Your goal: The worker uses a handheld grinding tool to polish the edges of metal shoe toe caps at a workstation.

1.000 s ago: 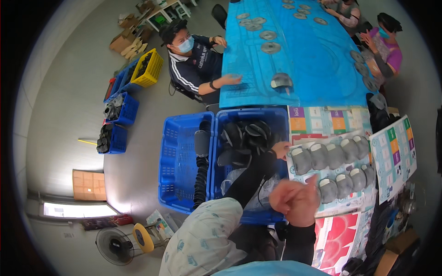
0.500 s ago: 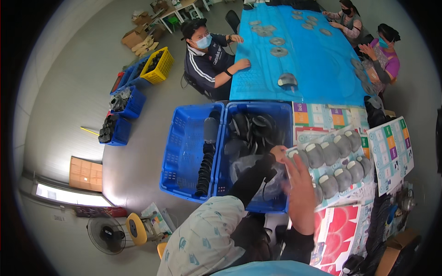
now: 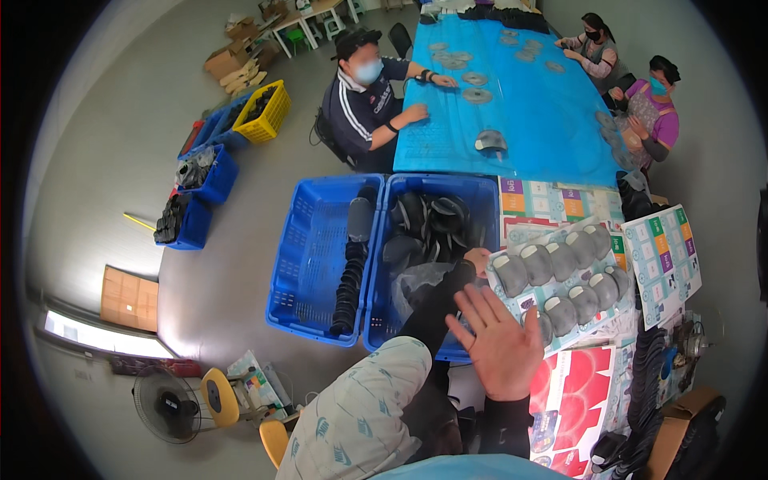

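My left hand [image 3: 478, 260] closes on the left edge of a white printed board [image 3: 534, 298]; its fingertips are partly hidden. Two rows of rounded grey pads [image 3: 538, 262], each with a pale patch, lie on that board. Just below and to the left of the front row, my right hand [image 3: 502, 348] is open, palm toward me, fingers spread, with nothing in it. Left of the board, a blue crate [image 3: 433, 179] contains black curved pieces [image 3: 448, 218] and crumpled clear plastic [image 3: 418, 286], partly covered by my left forearm.
A second blue crate [image 3: 308, 240] holds stacked black pieces along its right side. Beyond is a blue-covered table [image 3: 544, 120] with grey discs and one pad [image 3: 490, 142]. A person [image 3: 372, 104] sits at its left, two more at its right. Printed red sheets [image 3: 580, 384] lie nearer me.
My right hand has gone from blurred and upright beside the pads to lower down, palm showing and fingers spread. My left hand stays at the board's edge. The seated person at left has shifted an arm.
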### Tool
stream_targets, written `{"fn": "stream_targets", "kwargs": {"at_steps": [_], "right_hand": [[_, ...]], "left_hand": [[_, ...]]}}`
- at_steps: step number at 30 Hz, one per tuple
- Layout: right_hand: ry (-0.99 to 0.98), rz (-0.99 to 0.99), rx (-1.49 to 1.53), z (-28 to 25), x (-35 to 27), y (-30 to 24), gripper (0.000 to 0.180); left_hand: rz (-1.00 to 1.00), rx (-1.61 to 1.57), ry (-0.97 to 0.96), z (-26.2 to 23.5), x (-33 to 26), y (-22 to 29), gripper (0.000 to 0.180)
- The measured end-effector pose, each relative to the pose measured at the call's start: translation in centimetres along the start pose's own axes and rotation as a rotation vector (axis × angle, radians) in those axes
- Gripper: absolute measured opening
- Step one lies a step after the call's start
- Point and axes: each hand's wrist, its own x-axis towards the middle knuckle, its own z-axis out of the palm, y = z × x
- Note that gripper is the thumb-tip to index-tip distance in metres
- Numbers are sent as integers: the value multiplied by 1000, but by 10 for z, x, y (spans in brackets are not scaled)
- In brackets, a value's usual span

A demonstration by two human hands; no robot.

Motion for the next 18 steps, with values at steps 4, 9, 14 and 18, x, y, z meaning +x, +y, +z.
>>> {"fn": "stream_targets", "kwargs": {"at_steps": [4,9,14,18], "right_hand": [[-72,23,107,-42,11,-3,70],[537,-452,-679,-215,-25,-34,36],[1241,-261,-1124,-431,-67,-47,27],[1255,-156,-1128,-492,-62,-32,35]], "left_hand": [[0,-17,-42,-1,5,-6,23],[-16,-93,-91,-7,8,-8,21],[-69,-211,-140,-16,-12,-18,20],[-110,-237,-73,-19,-34,-23,22]]}}
